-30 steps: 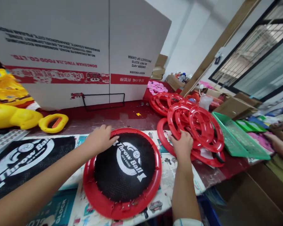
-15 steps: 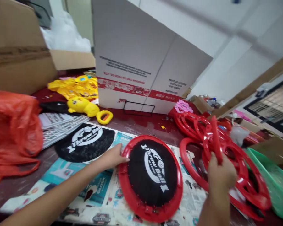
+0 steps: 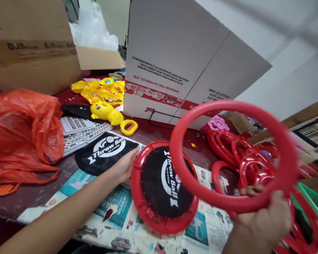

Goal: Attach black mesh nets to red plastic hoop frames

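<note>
My left hand [image 3: 128, 164] is closed on the upper left rim of a red-rimmed throw-ball paddle [image 3: 159, 187], whose black mesh face carries white "Throw Ball" print. My right hand [image 3: 267, 215] grips the lower edge of a plain red plastic ring [image 3: 178, 141]. The ring is raised and tilted, and covers the right part of the paddle in view. Left of the paddle, a loose black mesh disc [image 3: 84, 158] with the same print lies on printed cardboard sheets [image 3: 116, 208]. To the right is a heap of red rings [image 3: 251, 165].
A red plastic bag [image 3: 23, 130], bubble-patterned white trays [image 3: 76, 141] and a yellow toy [image 3: 106, 113] sit on the left. Yellow plastic parts [image 3: 102, 90] lie behind them. A large white carton [image 3: 169, 53] stands at the back. A green crate [image 3: 311, 201] is at right.
My right hand has lifted the red ring off the heap and brought it leftward, turned face-on, above the paddle. The left hand keeps the paddle, now tipped slightly. The view has shifted right-to-left.
</note>
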`<state>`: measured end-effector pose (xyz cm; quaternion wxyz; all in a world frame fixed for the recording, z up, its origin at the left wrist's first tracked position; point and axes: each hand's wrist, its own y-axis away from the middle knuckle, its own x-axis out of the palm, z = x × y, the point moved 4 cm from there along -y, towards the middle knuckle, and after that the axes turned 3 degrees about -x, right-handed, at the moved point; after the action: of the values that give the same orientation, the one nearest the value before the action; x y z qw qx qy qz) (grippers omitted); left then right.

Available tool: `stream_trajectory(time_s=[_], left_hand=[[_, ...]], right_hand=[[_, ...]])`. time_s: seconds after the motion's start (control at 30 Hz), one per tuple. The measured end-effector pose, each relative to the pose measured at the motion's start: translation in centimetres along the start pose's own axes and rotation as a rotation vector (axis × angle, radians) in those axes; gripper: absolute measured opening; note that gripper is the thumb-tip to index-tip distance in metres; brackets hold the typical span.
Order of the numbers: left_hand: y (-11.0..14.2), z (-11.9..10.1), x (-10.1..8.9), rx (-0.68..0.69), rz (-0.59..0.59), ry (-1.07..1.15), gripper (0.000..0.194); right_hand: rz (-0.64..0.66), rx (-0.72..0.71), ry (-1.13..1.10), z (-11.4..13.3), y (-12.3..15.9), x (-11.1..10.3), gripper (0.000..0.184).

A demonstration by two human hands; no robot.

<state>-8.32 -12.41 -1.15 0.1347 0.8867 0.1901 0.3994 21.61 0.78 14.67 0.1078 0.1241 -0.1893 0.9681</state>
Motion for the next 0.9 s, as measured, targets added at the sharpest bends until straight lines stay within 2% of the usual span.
stream_trajectory(time_s=[0.1, 0.17, 0.27, 0.3, 0.37, 0.5, 0.57, 0.67, 0.7, 0.8, 0.9], left_hand=[[0.3, -0.4, 0.1, 0.004, 0.017, 0.111, 0.053], [0.4, -0.5, 0.1, 0.026, -0.004, 0.155, 0.059], [0.3, -0.6, -0.2, 0.092, -0.059, 0.192, 0.046], [0.3, -0.7, -0.3, 0.119, -0.081, 0.197, 0.04], [0.3, -0.7, -0.5, 0.167, -0.122, 0.194, 0.039], [0.4, -0.5, -0.5, 0.215, -0.182, 0.16, 0.049], [0.3, 0.0, -0.6, 0.202, -0.219, 0.144, 0.053], [-0.1, 0.6, -1.1, 0.116, -0.239, 0.125, 0.062], [-0.2, 0.8, -1.3, 0.077, -0.218, 0.111, 0.066], [-0.5, 0.5, -1.8, -0.01, -0.07, -0.01, 0.086], [-0.6, -0.3, -1.7, -0.035, 0.149, -0.16, 0.1]], right_hand=[[0.119, 0.301, 0.055, -3.5, 1.7, 2.0, 0.042], [0.23, 0.463, 0.135, -5.9, 2.6, 2.4, 0.05], [0.357, 0.583, 0.284, -8.6, 2.8, 2.0, 0.05], [0.393, 0.58, 0.348, -9.3, 2.6, 1.9, 0.048], [0.465, 0.433, 0.569, -10.3, 2.0, 2.1, 0.045], [0.493, -0.033, 0.994, -11.2, 1.9, 3.8, 0.06], [0.584, -0.247, 1.006, -11.4, 3.0, 4.9, 0.056], [0.916, -0.648, 0.854, -10.9, 5.6, 6.0, 0.025], [0.98, -0.742, 0.804, -10.7, 6.1, 5.9, 0.02], [0.923, -0.812, 0.8, -10.8, 5.5, 4.8, 0.022], [1.031, -0.823, 0.814, -12.1, 3.9, 4.3, 0.02]])
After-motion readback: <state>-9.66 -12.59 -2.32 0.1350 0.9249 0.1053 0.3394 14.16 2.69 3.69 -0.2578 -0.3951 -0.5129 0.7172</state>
